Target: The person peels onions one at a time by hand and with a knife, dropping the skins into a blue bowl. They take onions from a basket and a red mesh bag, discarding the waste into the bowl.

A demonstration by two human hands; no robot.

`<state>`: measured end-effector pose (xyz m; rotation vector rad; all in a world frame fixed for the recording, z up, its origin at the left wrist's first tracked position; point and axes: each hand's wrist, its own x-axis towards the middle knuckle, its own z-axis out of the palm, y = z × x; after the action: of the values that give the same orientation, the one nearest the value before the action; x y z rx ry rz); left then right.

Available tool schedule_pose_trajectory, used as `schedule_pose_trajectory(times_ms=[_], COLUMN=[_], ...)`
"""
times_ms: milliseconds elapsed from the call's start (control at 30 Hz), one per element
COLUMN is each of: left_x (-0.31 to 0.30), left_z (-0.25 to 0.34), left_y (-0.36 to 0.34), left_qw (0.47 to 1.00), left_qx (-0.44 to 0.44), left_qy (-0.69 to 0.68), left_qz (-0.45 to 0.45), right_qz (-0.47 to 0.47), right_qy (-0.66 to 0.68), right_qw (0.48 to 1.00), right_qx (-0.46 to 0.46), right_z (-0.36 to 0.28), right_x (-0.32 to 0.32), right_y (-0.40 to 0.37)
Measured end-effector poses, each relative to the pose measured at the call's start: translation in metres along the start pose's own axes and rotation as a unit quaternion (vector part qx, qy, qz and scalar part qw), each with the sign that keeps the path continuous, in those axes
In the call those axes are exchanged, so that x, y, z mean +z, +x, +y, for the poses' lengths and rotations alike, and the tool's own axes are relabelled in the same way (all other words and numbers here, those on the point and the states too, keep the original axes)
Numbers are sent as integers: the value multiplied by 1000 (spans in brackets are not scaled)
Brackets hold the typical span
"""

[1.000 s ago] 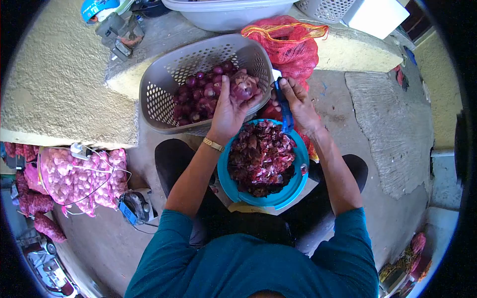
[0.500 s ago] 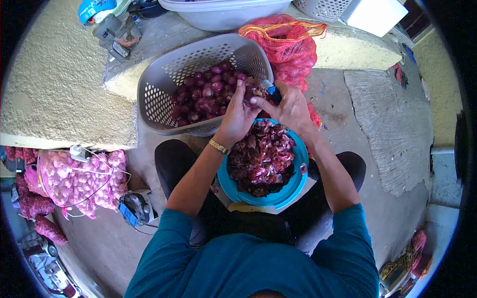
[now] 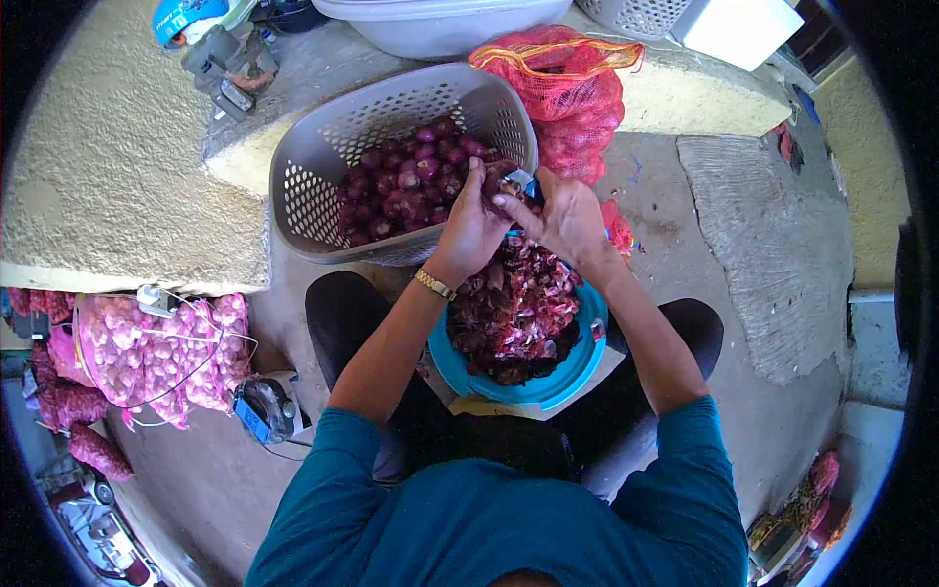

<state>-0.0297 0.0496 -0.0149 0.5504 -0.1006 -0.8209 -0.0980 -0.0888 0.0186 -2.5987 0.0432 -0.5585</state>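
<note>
My left hand [image 3: 471,230] is closed around a red onion [image 3: 498,176] above the near right edge of a grey perforated basket [image 3: 323,252]. In my right hand [image 3: 570,220] is a small knife [image 3: 521,180], its blade against the onion and its handle mostly hidden by my fingers. My right thumb presses on the onion's near side. Inside the basket lie many red onions [image 3: 403,186]. Below my hands, between my legs, stands a turquoise tub [image 3: 590,367] heaped with dark red onion peelings [image 3: 518,313].
Behind the basket's right end sits a red mesh sack [image 3: 579,108]. A pale tub [image 3: 440,29] rests on the ledge at the back. To my left are a pink net sack of onions [image 3: 161,352] and a scale with a blue display [image 3: 256,416].
The knife blade has turned and now lies lower across the onion. My right hand has shifted slightly down and to the left; my left hand stays nearly in place.
</note>
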Motion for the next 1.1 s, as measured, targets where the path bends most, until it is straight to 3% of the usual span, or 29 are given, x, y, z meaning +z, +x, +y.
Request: schedule_pose_trajectory(times_ms=[100,300,367,467,700,867,967,1100], left_x=[-2,-3,11,3,-9,13,-16,0], left_z=[0,-3,-6,-3,-1,1,-8,-8], left_y=[0,-3,-6,0,3,-6,4,0], left_qw=[999,999,997,999,999,998,997,997], left_qx=[-12,0,-32,-44,-48,-56,-49,-21], left_qy=[13,-17,-17,-24,5,2,-54,-73], left_qz=[29,-31,68,-13,-21,27,-40,-1], right_qz=[-10,8,1,14,22,21,26,9], right_qy=[4,-29,-73,-88,-107,-69,-42,0], right_qw=[1000,1000,997,996,994,997,999,1000], right_qx=[11,2,-4,-14,-30,-12,-2,25], right_z=[1,-1,5,6,4,7,15,12], right_x=[3,0,-5,-9,-10,-3,10,14], right_y=[-3,-7,-2,1,4,-2,-3,-4])
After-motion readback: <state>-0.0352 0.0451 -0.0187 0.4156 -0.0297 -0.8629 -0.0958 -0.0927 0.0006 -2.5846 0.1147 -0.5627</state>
